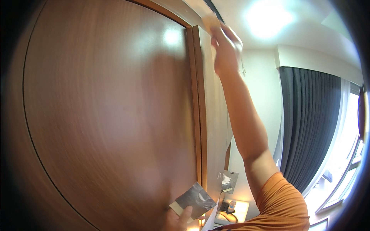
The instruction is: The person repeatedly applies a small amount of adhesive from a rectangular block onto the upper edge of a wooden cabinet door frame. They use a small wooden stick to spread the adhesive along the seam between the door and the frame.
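Low in the head view, my left hand [179, 219] grips a flat grey picture card [195, 200] with a pale mark on its face and a cream strip along its lower left edge. The thumb presses on the front of it. Raised high on an outstretched arm, my right hand [228, 48] is at the top of the wooden cabinet door [115, 107]. Its fingers are bent around a tan piece [211, 22], too blurred to name, close to the upper frame. A thin cord hangs beside that wrist.
Beside the door stands a pale upright panel [216, 111]. Another grey picture [229, 181] shows low beyond its edge, perhaps a reflection. Farther down is a lit surface with a bottle [231, 206]. Dark curtains [308, 127] hang by a bright window at right; a ceiling light [269, 17] glows overhead.
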Demonstrator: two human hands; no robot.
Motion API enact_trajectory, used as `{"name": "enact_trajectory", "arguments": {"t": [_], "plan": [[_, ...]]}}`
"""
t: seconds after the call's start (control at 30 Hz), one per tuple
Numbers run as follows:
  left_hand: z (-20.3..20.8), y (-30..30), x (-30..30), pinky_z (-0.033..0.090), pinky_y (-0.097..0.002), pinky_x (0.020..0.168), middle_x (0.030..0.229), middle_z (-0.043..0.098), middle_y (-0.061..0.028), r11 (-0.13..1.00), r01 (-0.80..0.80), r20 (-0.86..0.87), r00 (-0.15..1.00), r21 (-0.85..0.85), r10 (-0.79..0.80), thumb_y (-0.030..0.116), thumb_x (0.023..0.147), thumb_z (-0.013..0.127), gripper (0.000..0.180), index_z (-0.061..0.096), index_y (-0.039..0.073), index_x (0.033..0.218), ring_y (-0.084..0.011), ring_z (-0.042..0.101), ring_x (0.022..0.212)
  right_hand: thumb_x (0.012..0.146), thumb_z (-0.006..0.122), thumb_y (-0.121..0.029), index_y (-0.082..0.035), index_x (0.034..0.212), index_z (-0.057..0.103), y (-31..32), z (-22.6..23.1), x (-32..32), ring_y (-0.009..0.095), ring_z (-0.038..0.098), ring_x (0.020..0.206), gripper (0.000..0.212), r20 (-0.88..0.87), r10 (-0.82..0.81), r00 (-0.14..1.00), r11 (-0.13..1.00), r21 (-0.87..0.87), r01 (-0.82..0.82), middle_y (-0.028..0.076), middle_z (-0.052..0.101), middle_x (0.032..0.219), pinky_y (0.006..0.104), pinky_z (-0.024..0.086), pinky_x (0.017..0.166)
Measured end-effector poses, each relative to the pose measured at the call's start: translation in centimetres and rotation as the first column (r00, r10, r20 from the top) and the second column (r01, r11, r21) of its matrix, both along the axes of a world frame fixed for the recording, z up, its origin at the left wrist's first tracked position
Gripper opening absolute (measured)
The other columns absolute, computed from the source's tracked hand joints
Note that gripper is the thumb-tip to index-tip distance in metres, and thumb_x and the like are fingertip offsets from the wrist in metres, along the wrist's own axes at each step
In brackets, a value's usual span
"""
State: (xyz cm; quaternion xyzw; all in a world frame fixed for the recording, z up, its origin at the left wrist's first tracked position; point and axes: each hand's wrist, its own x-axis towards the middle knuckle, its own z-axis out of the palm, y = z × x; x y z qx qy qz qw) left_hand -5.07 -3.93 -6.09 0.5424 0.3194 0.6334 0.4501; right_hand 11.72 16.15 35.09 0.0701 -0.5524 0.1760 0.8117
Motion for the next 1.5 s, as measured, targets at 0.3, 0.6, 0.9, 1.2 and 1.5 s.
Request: {"name": "enact_trajectory", "arguments": {"t": [0.3,0.6,0.9,1.2,1.5], "plan": [[0.1,0.7,1.6,0.062,-0.0344,0.065,0.111,0.075,-0.0161,1.000,0.007,0.407,0.914,-0.010,-0.002,0.018,0.107,0.058,0.037,0.058,-0.005,0.136,-0.0247,0.074,0.081,0.087,0.076,0.004,-0.002,0.117,0.081,-7.1,-27.1,6.5,0.014,0.060,0.068,0.031,0.537,-0.326,0.778,0.940,0.272,0.206,0.011,0.068,0.092,0.0257,0.044,0.061],[3.8,2.1,9.7,0.061,-0.0230,0.055,0.109,0.078,-0.0065,0.938,0.193,0.743,0.663,-0.289,0.093,0.018,0.104,0.059,0.026,0.069,0.006,0.125,-0.0130,0.076,0.085,0.064,0.076,0.016,-0.014,0.120,0.084,-7.7,-34.3,10.9,0.014,0.059,0.071,0.065,0.548,-0.329,0.769,0.943,0.238,0.234,0.002,0.059,0.086,0.0294,0.050,0.062],[-0.1,5.6,16.5,0.064,-0.0307,0.058,0.111,0.076,-0.0107,0.944,0.199,0.653,0.757,-0.264,0.023,0.019,0.104,0.058,0.033,0.061,0.002,0.132,-0.0181,0.076,0.086,0.070,0.080,0.009,-0.014,0.114,0.085,-3.9,-39.3,19.8,0.016,0.058,0.072,0.050,0.637,-0.405,0.656,0.912,0.233,0.338,0.003,0.058,0.087,0.0308,0.048,0.063],[-5.5,10.2,21.6,0.059,-0.0285,0.051,0.109,0.075,-0.0090,0.914,0.250,0.678,0.735,-0.320,0.036,0.022,0.104,0.058,0.033,0.062,0.004,0.131,-0.0158,0.074,0.081,0.086,0.074,0.005,-0.007,0.121,0.080,0.4,-46.1,26.1,0.015,0.064,0.076,0.038,0.530,0.081,0.844,0.895,-0.411,0.172,0.004,0.065,0.097,0.0283,0.052,0.065],[-13.5,13.3,20.1,0.054,-0.0229,0.049,0.103,0.074,-0.0090,0.734,0.617,0.900,0.435,-0.284,-0.017,0.018,0.105,0.055,0.028,0.062,0.003,0.128,-0.0128,0.061,0.080,0.110,0.061,-0.023,-0.007,0.108,0.063,1.9,-53.8,22.8,0.013,0.056,0.075,0.016,-0.443,0.808,0.389,-0.090,-0.744,-0.662,0.003,0.063,0.092,0.0313,0.046,0.071]]}}
